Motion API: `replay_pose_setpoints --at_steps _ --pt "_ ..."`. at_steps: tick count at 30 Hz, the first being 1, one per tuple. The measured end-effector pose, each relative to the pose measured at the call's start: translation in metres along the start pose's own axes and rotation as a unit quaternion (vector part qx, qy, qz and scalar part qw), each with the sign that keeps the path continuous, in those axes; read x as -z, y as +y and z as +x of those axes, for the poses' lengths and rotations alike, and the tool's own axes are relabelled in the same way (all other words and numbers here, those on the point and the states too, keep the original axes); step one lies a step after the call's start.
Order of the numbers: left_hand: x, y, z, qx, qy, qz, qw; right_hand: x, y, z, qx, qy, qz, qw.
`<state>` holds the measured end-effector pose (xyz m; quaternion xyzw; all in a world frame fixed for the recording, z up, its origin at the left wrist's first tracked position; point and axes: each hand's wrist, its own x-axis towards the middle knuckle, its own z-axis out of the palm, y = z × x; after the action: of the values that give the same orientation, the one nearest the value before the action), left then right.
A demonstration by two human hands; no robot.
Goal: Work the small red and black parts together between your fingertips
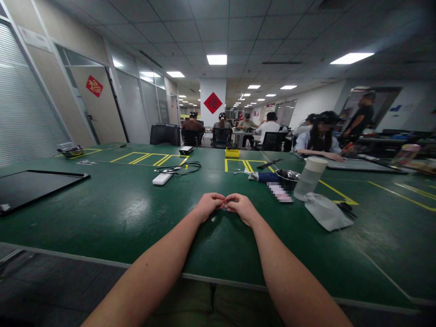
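Observation:
Above the near middle of the green table point(136, 227), my two hands meet fingertip to fingertip. My left hand point(210, 205) is closed in a pinch on a small orange-red thing point(224, 201), too small to name. My right hand point(241, 207) pinches at the same spot from the other side, its fingers closed against the small piece. The fingers partly cover the piece. A tiny pale speck point(213, 219) shows on the tabletop just below my left hand.
To the right stand a translucent bottle point(308, 181), a metal bowl point(288, 178), a phone point(279, 192) and a white pouch point(325, 212). A white power strip point(162, 178) with black cable lies left. A black tray point(41, 188) is far left. Several people sit beyond.

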<state>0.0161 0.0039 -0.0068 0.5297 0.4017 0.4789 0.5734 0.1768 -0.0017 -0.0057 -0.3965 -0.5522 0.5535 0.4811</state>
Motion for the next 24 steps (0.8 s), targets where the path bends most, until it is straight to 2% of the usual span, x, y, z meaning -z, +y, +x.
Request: replay_pose_setpoints --at_steps 9,15,19,24 --pt "0.0005 -0.0013 0.0009 0.018 -0.015 -0.014 1.0 0.0013 -0.0022 0.0004 -0.01 0.003 0.016 1.0" --pt "-0.0004 0.0016 0.0001 0.043 0.003 -0.082 0.996 0.0028 0.0013 0.0025 -0.016 0.017 0.057 0.998" --pt "-0.0021 0.0022 -0.0019 0.031 -0.019 -0.073 0.997 0.0036 0.0023 0.0024 0.002 0.012 0.03 0.999" --pt "-0.0023 0.0009 -0.0017 0.042 -0.011 -0.055 0.998 0.0044 0.0012 0.0034 0.003 0.028 -0.007 1.0"
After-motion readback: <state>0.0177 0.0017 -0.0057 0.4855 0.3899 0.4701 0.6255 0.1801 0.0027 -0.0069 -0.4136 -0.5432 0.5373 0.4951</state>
